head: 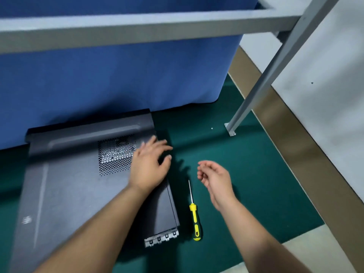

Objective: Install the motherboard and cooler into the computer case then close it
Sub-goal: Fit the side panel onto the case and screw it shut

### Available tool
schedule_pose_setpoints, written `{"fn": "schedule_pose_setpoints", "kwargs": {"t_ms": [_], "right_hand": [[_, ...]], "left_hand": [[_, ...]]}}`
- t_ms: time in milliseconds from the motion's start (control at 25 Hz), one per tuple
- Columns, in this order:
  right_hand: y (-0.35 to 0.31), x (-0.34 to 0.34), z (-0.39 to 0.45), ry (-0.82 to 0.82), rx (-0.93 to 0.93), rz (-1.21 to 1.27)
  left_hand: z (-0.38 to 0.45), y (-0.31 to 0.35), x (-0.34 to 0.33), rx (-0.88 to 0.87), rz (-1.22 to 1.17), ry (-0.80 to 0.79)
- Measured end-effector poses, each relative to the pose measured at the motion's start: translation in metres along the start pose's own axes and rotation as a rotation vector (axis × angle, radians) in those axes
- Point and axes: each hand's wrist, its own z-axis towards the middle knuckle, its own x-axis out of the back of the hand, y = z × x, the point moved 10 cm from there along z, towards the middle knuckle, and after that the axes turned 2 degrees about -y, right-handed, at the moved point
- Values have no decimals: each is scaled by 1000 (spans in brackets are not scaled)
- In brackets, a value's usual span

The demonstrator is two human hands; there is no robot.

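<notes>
closed computer case [74,184], hands [149,166] above, screwdriver [194,217] beside

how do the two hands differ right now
The left hand lies with fingers spread over the computer case, by its vent; the right hand hangs above the green mat, fingers loosely curled. The left shows its back; the right is turned sideways. Both hold nothing.

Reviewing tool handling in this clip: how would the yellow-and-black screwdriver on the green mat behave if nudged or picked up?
The yellow-and-black screwdriver looks rigid, with a thin metal shaft, and probably light for one hand. Its rounded handle could roll if pushed sideways, though the green mat may damp that. The handle probably grips well.
</notes>
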Motion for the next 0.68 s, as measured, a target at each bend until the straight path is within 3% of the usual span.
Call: {"fn": "schedule_pose_setpoints", "kwargs": {"t_ms": [200, 360, 680], "right_hand": [[10, -50, -90, -218, -50, 244], [10, -60, -134, -286, -112, 179], [-7, -93, -169, -441, -102, -259]], "left_hand": [[-95, 31, -11, 104, -557, -5], [-134, 23, 10, 184, -821, -71], [-157, 5, 46, 133, -787, -252]]}}
